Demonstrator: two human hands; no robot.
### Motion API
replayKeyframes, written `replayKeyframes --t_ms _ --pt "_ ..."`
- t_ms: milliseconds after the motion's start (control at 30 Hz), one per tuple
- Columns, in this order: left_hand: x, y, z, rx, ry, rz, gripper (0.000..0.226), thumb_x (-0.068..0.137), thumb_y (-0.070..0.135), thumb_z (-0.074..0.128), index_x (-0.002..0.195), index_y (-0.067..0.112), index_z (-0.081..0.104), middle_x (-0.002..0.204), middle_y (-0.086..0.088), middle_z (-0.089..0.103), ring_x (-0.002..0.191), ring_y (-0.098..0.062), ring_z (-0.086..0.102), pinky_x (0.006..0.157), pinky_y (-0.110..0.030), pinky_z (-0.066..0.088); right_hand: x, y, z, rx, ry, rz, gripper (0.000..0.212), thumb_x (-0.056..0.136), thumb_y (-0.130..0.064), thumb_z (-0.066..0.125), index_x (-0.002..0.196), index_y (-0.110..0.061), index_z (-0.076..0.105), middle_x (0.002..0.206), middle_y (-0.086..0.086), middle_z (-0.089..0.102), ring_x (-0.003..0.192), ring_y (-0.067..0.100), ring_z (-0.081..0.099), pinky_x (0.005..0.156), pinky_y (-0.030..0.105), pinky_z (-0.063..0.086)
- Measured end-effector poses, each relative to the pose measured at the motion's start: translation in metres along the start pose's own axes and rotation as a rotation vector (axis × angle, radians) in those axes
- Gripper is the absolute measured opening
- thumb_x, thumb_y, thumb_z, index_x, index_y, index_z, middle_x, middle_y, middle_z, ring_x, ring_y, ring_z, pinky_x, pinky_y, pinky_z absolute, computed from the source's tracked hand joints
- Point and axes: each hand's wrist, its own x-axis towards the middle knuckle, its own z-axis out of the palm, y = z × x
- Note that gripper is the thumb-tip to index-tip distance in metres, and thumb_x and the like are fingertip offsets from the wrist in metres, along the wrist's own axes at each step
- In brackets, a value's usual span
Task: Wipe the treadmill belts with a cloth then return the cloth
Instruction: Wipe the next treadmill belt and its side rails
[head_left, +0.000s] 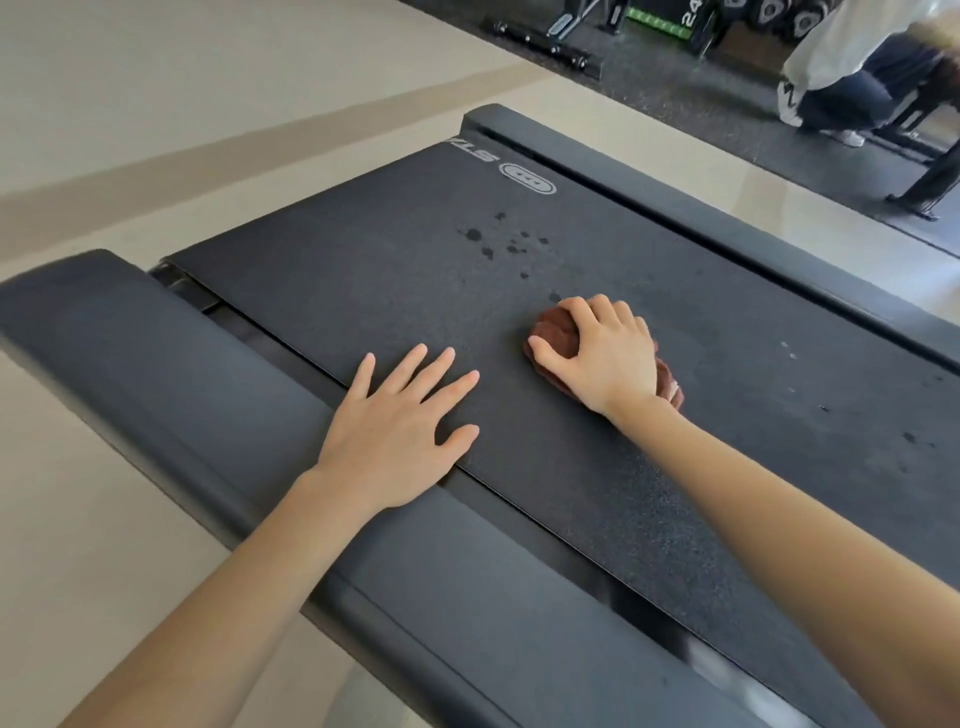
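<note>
The right hand (605, 353) presses down on a bunched brown cloth (553, 335) on the belt (363, 270), its grip closed over it: fingers curl across the top and the thumb hooks the near edge. Most of the cloth sits under the palm; a fold shows at 10 o'clock from the knuckles and another strip pokes out at 4 o'clock beside the wrist. The left hand (392, 426) lies flat and empty, fingers spread, at 8 o'clock from the cloth and well apart from it. Its palm straddles the seam where the belt meets the side rail (171, 384), fingertips on the belt.

The belt is dark and grainy. A cluster of wet spots (506, 241) sits at 11 o'clock from the cloth, near it, and a few smaller specks lie toward 3 and 4 o'clock. A grey oval logo (527, 178) with lettering is printed at the belt's far end. A second rail (727, 228) runs along the far side.

The floor (156, 104) around the treadmill is pale with a tan stripe. At 1 o'clock, on a dark mat (701, 111), stand gym gear and a person (841, 67) in a light top and dark trousers, blurred.
</note>
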Motion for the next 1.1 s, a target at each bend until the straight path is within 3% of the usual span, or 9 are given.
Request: replayKeyframes --t_ms 267,467,567,667,867,1100 --pt "-0.009 -0.006 -0.005 0.026 -0.010 -0.022 0.059 0.090 0.059 0.013 0.145 0.045 -0.003 0.156 0.018 -0.010 0.142 -0.006 -0.014 0.118 -0.039 -0.003 -0.083 0.041 -0.037 0.092 -0.017 -0.218 0.062 0.082 -0.067 0.041 0.117 -0.019 0.060 0.096 0.002 0.057 0.085 0.024 0.051 0.079 0.039 0.043" --pt "-0.012 -0.002 -0.008 0.050 -0.024 -0.028 0.063 0.085 0.061 0.004 0.144 0.044 -0.010 0.154 0.019 -0.016 0.141 -0.005 -0.019 0.118 -0.038 -0.003 -0.157 0.103 -0.062 0.104 -0.058 -0.266 0.056 0.084 -0.067 0.042 0.117 -0.023 0.056 0.099 -0.001 0.057 0.085 0.023 0.053 0.075 0.038 0.041" --pt "-0.012 0.000 -0.009 0.063 -0.022 -0.032 0.061 0.086 0.064 -0.002 0.143 0.045 -0.012 0.154 0.019 -0.017 0.140 -0.004 -0.020 0.118 -0.038 -0.003 -0.135 0.090 -0.055 0.104 -0.024 -0.287 0.056 0.083 -0.063 0.046 0.110 -0.018 0.065 0.095 0.000 0.059 0.082 0.026 0.055 0.072 0.039 0.043" --pt "-0.011 0.001 -0.009 0.056 -0.016 -0.045 0.073 0.076 0.066 -0.010 0.145 0.042 -0.009 0.153 0.021 -0.015 0.140 -0.002 -0.018 0.118 -0.036 -0.002 -0.092 0.057 -0.039 0.090 0.013 -0.304 0.054 0.079 -0.060 0.051 0.108 -0.017 0.067 0.093 0.002 0.060 0.081 0.029 0.056 0.072 0.040 0.044" --pt "-0.009 0.001 -0.009 0.076 0.038 -0.231 0.081 0.082 0.066 0.003 0.150 0.022 0.002 0.158 0.008 -0.003 0.144 -0.009 -0.008 0.116 -0.037 0.003 0.015 -0.029 0.004 0.113 0.028 -0.330 0.061 0.080 -0.067 0.041 0.114 -0.020 0.061 0.099 0.004 0.058 0.090 0.027 0.051 0.078 0.039 0.039" --pt "-0.008 -0.007 -0.011 0.057 0.022 -0.238 0.078 0.082 0.064 0.008 0.150 0.025 0.003 0.158 0.010 -0.003 0.144 -0.008 -0.006 0.118 -0.036 0.005 0.079 -0.074 0.032 0.053 0.046 -0.286 0.061 0.084 -0.067 0.040 0.122 -0.021 0.051 0.111 0.006 0.054 0.101 0.028 0.047 0.086 0.039 0.035"
